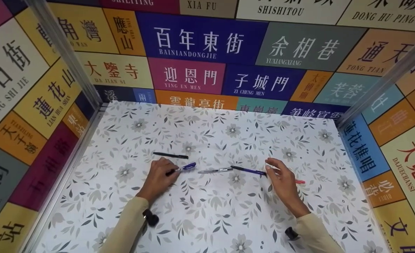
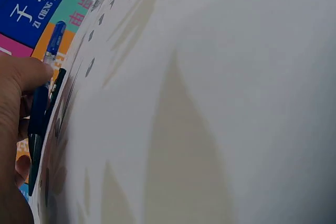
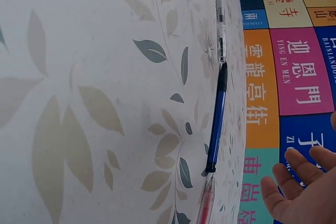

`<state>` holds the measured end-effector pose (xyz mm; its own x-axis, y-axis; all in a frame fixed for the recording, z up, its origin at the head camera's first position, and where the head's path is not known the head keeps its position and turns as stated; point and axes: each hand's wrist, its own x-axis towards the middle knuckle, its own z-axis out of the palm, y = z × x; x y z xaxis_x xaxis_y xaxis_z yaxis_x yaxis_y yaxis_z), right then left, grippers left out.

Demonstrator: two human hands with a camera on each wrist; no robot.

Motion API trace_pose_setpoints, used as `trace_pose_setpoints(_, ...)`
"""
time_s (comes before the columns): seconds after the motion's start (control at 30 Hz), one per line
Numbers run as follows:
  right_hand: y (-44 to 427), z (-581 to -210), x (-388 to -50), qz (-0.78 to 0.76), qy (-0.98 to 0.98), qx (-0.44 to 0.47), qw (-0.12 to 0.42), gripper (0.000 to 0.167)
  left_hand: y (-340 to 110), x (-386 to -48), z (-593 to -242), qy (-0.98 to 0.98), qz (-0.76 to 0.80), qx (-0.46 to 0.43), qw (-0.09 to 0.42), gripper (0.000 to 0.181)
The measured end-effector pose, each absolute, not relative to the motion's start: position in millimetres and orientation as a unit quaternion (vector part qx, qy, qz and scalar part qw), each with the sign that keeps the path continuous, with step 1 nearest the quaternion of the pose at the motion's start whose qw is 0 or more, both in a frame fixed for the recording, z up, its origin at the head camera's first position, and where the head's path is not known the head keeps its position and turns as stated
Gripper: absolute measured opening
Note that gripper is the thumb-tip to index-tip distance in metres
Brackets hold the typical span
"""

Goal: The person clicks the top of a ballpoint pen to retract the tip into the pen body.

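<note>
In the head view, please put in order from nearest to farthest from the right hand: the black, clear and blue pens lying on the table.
1. Blue pen, just left of the right hand.
2. Clear pen, left of the blue pen.
3. Black pen, beyond the left hand.

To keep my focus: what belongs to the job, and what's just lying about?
Likely job:
- held pen in left hand
- black pen
- clear pen
- blue-and-black pen
- red pen near right hand

Background only:
- floral tabletop
- lettered panels
</note>
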<state>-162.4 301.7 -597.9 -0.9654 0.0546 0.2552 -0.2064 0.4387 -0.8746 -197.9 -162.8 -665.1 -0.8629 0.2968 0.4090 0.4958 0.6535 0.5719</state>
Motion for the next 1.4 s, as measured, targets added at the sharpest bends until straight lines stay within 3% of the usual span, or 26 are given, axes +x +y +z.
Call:
trace_pose_setpoints(0.3, 294.8, -598.1, -161.7, 0.548, -0.823, 0.045, 0.141, 0.03, -145.8, -188.7, -656.6, -0.882, -0.404, -0.202, 0.135, 0.01)
trace_pose_setpoints(0.93, 281.9, -588.3, -156.8, 0.627, -0.769, 0.053, 0.109, 0.032, -108.4, -184.4, -639.7, -0.823, -0.455, -0.266, 0.213, 0.012)
trace_pose_setpoints(1.4, 270.5, -590.2, -152.8, 0.642, -0.753, 0.093, 0.109, 0.035, -83.6, -184.0, -640.4, -0.809, -0.484, -0.256, 0.211, 0.01)
